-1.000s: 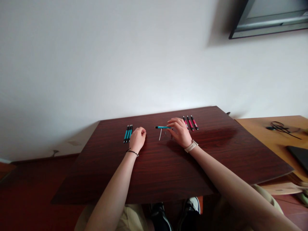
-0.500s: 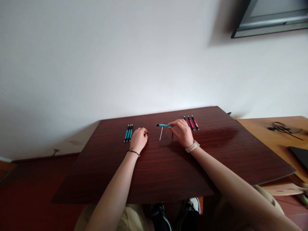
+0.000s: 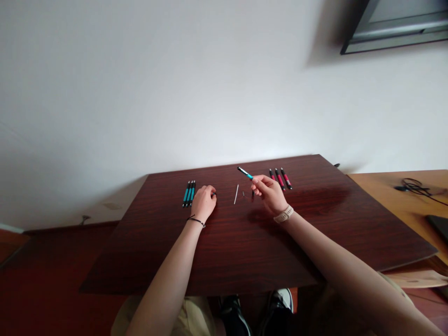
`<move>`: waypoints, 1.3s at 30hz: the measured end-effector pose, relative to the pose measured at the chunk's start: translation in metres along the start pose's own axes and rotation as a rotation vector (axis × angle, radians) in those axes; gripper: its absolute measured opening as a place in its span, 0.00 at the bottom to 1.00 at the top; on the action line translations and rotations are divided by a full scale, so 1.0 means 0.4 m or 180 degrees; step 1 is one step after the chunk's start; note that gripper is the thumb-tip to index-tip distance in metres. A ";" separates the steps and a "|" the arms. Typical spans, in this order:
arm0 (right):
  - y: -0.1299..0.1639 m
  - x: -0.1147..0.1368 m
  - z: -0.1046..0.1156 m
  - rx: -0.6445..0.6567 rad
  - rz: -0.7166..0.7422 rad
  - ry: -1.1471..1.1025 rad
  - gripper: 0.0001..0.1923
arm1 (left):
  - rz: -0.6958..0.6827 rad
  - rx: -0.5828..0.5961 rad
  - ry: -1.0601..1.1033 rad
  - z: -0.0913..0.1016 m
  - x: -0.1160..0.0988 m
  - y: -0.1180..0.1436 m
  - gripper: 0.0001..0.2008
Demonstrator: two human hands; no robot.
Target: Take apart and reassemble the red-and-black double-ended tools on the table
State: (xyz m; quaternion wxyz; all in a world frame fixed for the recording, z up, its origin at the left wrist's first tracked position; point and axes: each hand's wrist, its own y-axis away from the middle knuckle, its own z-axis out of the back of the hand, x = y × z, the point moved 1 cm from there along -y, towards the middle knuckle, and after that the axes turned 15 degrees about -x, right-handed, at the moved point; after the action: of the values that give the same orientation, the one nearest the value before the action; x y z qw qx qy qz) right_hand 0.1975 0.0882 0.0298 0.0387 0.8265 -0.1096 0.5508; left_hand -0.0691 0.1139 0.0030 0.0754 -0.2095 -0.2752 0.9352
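Observation:
In the head view my right hand point(image 3: 269, 190) pinches a teal pen barrel point(image 3: 245, 173), raised above the table with its black end pointing up and to the left. My left hand point(image 3: 204, 200) rests on the table, fingers curled round a small dark piece that is mostly hidden. Between the hands lie a thin white pen refill point(image 3: 236, 194), a tiny spring-like part point(image 3: 243, 193) and a small dark pen part point(image 3: 253, 193). Several teal pens point(image 3: 189, 193) lie side by side just left of my left hand. Beyond my right hand are three pink pens point(image 3: 280, 178).
The dark wooden table point(image 3: 224, 247) stands against a white wall. A lighter wooden desk point(image 3: 378, 186) at the right bears a coiled black cable point(image 3: 413, 185) and a dark flat object point(image 3: 439, 226). A screen point(image 3: 399, 28) hangs at the upper right.
My right hand has turned, tipping the teal barrel from nearly level to slanting, its black end now higher. My left hand stays nearly still, and the view has shifted slightly.

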 end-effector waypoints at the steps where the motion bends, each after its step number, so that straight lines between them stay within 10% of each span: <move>1: 0.007 -0.001 -0.005 0.0027 -0.0103 -0.0043 0.21 | 0.0007 0.0002 -0.0002 0.000 0.000 0.000 0.07; 12: 0.065 -0.040 -0.048 0.0773 -0.1257 -0.0538 0.20 | 0.0027 -0.0738 0.0532 0.043 -0.052 -0.007 0.14; 17: 0.069 -0.062 -0.046 0.1128 -0.1639 -0.0470 0.20 | 0.0015 -0.0500 0.1290 0.067 -0.093 0.002 0.11; 24: 0.064 -0.067 -0.040 0.1176 -0.1515 -0.0087 0.21 | -0.0217 -0.0149 0.1813 0.085 -0.126 0.020 0.14; 39: 0.057 -0.074 -0.031 0.1174 -0.1564 -0.0207 0.19 | 0.0119 -0.0625 0.1469 0.062 -0.096 0.011 0.11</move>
State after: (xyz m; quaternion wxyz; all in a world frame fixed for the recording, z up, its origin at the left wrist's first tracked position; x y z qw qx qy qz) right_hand 0.1702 0.0725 0.0060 0.0165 0.8385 0.1942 0.5089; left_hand -0.0453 0.0882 0.0329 0.0983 -0.4289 -0.3363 0.8326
